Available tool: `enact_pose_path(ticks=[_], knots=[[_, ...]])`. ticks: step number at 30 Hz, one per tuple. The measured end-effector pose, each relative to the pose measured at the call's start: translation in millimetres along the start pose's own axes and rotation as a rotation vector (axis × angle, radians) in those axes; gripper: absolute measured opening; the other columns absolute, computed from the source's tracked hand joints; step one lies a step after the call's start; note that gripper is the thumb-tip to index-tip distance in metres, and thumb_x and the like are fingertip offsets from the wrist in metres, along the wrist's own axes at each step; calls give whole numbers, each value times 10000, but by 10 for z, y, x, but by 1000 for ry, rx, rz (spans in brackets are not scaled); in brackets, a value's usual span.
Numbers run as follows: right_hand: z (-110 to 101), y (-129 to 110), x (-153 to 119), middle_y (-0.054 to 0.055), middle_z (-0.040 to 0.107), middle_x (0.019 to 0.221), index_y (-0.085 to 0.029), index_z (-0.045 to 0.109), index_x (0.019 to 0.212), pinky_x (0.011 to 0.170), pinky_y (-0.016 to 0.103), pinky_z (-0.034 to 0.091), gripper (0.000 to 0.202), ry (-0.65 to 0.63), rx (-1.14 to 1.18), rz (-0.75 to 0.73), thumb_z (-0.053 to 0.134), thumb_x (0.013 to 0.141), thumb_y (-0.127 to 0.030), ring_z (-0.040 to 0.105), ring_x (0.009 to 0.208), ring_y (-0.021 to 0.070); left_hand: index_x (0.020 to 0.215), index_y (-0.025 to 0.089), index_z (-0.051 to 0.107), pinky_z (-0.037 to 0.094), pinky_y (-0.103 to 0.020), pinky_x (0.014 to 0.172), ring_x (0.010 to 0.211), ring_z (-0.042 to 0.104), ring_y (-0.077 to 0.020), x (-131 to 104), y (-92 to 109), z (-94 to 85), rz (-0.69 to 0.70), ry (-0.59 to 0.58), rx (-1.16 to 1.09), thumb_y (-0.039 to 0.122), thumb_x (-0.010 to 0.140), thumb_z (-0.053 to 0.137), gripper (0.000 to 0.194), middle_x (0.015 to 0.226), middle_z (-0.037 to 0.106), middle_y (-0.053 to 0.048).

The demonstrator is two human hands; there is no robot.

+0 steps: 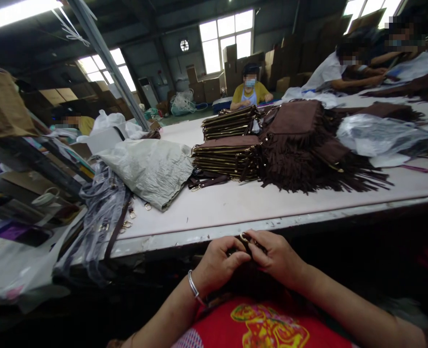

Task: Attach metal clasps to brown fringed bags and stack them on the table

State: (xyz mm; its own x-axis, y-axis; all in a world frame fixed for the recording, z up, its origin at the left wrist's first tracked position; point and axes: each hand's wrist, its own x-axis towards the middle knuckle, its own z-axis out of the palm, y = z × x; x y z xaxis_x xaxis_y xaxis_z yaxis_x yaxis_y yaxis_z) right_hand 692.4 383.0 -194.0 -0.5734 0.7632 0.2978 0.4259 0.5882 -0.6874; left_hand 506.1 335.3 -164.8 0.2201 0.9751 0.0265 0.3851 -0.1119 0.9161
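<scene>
Stacked brown fringed bags (272, 145) fill mid-frame on the white table (235, 208), grey plastic sheet (148, 169) to their left; low centre, your left hand (217, 263) and right hand (277, 256) pinch together on a small gold clasp (243, 237) and dark strap (248, 247), right below the table edge

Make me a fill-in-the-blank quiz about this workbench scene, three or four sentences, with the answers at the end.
1. The left hand and right hand work a small metal clasp just below the table's ____ edge.
2. The left wrist wears a ____ bangle.
3. The fringed bags stacked on the table are ____ in colour.
4. The person's shirt is ____.

Missing words: near; silver; brown; red
</scene>
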Motion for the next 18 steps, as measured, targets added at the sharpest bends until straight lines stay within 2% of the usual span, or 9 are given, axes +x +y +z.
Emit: enact_pose_path(ticks=[2, 6, 8, 13, 18], knots=[[12, 56, -16, 55, 702, 944, -214, 636, 1007, 759, 301, 490, 195, 31, -3, 32, 470, 931, -284, 641, 835, 183, 811, 174, 676, 449, -238, 741, 750, 591, -136, 5, -26, -15, 29, 14, 64, 268, 828, 661, 98, 801, 690, -12], [41, 97, -39, 61, 706, 998, -221, 638, 1031, 800, 310, 487, 205, 22, -10, 75, 468, 927, -267, 643, 884, 192, 744, 169, 649, 427, -246, 693, 693, 562, -129, 29, -88, 14, 76, 151, 225, 255, 869, 592, 162, 735, 648, -17], [49, 74, -31, 61, 701, 978, -215, 638, 1027, 806, 316, 485, 206, -7, -12, 103, 462, 926, -256, 638, 876, 192, 733, 168, 627, 416, -248, 674, 679, 547, -127, 35, -121, 48, 100, 200, 271, 240, 877, 570, 171, 717, 622, -16], [53, -23, 36, 48, 678, 879, -202, 634, 936, 769, 315, 463, 169, -77, -39, 156, 471, 914, -241, 616, 812, 186, 759, 177, 580, 401, -257, 662, 693, 522, -133, 30, -212, 112, 181, 229, 353, 244, 924, 511, 191, 729, 572, -16], [69, -130, 115, 38, 670, 834, -190, 617, 845, 739, 305, 429, 166, -106, -48, 174, 465, 909, -211, 599, 778, 176, 721, 187, 510, 380, -284, 643, 681, 474, -152, 44, -338, 167, 338, 316, 488, 189, 941, 454, 227, 704, 496, -17]])
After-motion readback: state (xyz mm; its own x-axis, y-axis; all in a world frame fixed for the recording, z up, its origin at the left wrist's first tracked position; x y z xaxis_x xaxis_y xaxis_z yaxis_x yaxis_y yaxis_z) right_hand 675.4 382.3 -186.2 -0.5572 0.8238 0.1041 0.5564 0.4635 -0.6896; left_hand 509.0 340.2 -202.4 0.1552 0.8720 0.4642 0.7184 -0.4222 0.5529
